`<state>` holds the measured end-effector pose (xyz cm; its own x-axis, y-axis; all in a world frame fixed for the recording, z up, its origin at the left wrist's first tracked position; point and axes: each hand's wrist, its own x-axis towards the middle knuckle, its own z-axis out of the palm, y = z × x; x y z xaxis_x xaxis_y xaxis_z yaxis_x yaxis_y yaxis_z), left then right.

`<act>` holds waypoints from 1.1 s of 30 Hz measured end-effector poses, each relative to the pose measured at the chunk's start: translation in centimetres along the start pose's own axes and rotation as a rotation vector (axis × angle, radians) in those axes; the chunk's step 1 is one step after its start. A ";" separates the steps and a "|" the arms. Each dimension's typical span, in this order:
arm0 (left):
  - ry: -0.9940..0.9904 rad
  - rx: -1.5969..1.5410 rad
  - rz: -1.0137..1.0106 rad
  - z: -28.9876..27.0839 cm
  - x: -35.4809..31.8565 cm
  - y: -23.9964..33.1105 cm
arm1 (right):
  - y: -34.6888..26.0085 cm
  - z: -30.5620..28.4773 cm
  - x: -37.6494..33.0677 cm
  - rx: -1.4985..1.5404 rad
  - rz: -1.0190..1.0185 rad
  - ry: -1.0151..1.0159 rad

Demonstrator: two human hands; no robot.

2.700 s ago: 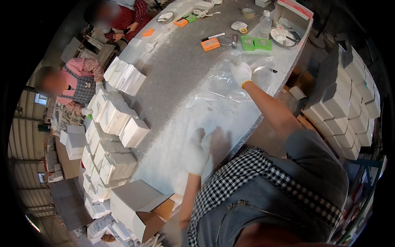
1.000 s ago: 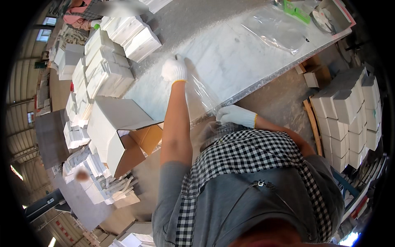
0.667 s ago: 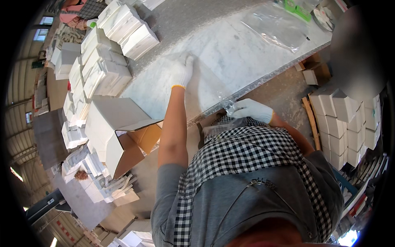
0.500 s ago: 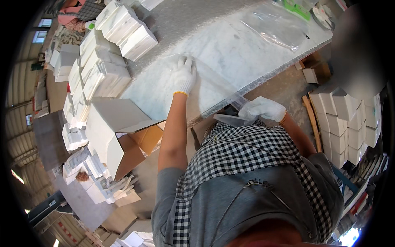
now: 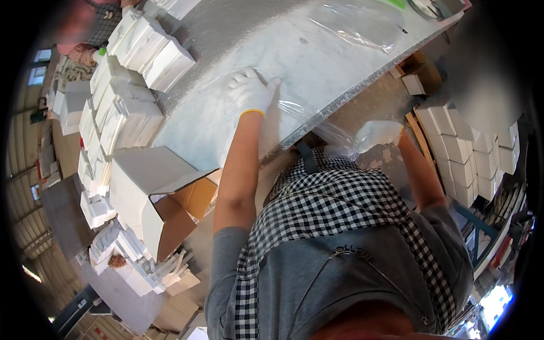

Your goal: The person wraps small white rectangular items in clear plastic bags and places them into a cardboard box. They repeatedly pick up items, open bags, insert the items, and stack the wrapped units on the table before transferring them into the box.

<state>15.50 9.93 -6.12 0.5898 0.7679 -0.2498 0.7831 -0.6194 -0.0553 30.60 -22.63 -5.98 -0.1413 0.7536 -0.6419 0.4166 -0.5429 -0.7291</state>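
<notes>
Head view. A length of clear plastic film (image 5: 300,110) is stretched between two gloved hands, from the pale, grey-edged worktop (image 5: 323,68) across its near edge and out over the floor side. The film is held down on the worktop by the left hand (image 5: 248,92), palm down, fingers spread, thumb set apart. The film's outer end is gripped by the right hand (image 5: 378,136), which is held off the worktop, clear of its edge, in front of the checked apron (image 5: 340,195). The right fingers are curled in around the film; fingertip detail is blurred.

A second clear plastic bag (image 5: 360,25) is laid flat farther up the worktop, apart from both hands. An open carton (image 5: 150,170), brown inside, is placed left of the left forearm. Stacked white slabs (image 5: 133,113) are ranged beyond it. White boxes (image 5: 453,150) are piled at far right. A co-worker in pink (image 5: 76,25) is partly seen, upper left.
</notes>
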 end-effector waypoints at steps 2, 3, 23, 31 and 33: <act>0.088 -0.036 0.023 0.7 0.2 -0.1 | 0.8 0.6 0.8 -0.540 0.234 0.074; 0.096 -0.006 0.039 1.0 0.2 0.2 | 1.0 0.9 0.9 -0.582 0.315 0.043; 0.233 0.011 0.104 2.5 -0.4 0.1 | -5.3 9.0 8.7 0.037 0.215 0.816; 0.166 0.052 0.097 2.2 -0.2 -0.1 | -3.0 11.1 8.9 1.090 -0.245 0.813; 0.182 0.065 0.102 2.5 -0.2 -0.2 | -3.0 11.1 8.6 1.280 -0.324 0.779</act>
<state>14.76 9.49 -8.48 0.6956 0.7141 -0.0794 0.7068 -0.6999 -0.1026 18.14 -18.64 -11.94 0.5906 0.6779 -0.4377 -0.6246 0.0406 -0.7799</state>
